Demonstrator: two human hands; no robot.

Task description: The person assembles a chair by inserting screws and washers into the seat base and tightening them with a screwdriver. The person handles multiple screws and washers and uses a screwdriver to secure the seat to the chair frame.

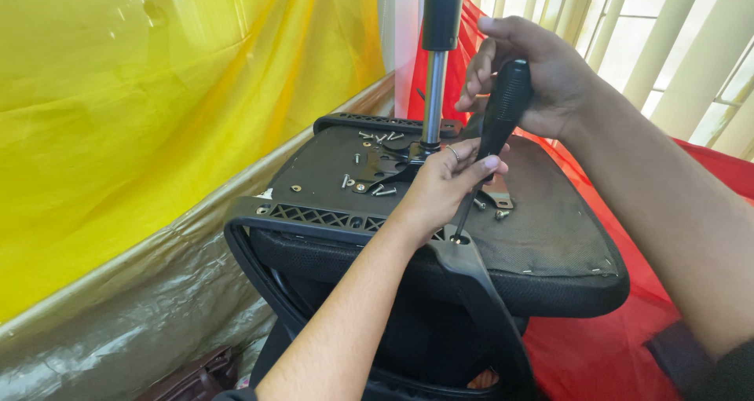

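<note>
Upturned office chair seat (542, 244), black, underside facing up, fabric-covered base with staples along the edge. Right hand (542, 75) closed in a full fist around the black handle of a screwdriver (503, 110), held tilted, shaft running down and left to the tip, which sits in a screw hole on the armrest bracket (471, 271) at the seat's near edge. Left hand (444, 185) rests on the seat, fingers partly curled, thumb and forefinger pinching the shaft low down to steady it; ring visible on 1 finger. Armrest bracket is black plastic, curving down off the seat edge toward the bottom of frame. Gas lift cylinder (436, 63) stands upright out of the metal mechanism plate (389, 165) at the seat's middle, black upper sleeve, chrome rod below. Loose screws (381, 189) scattered on the seat underside left of the plate, more near the far edge, about 2 just right of the left hand. Yellow plastic sheet (157, 110) hangs at left, red sheet (613, 346) under and behind the chair at right, vertical blinds (675, 40) upper right. Dark reddish object bottom left, can't tell what.
</note>
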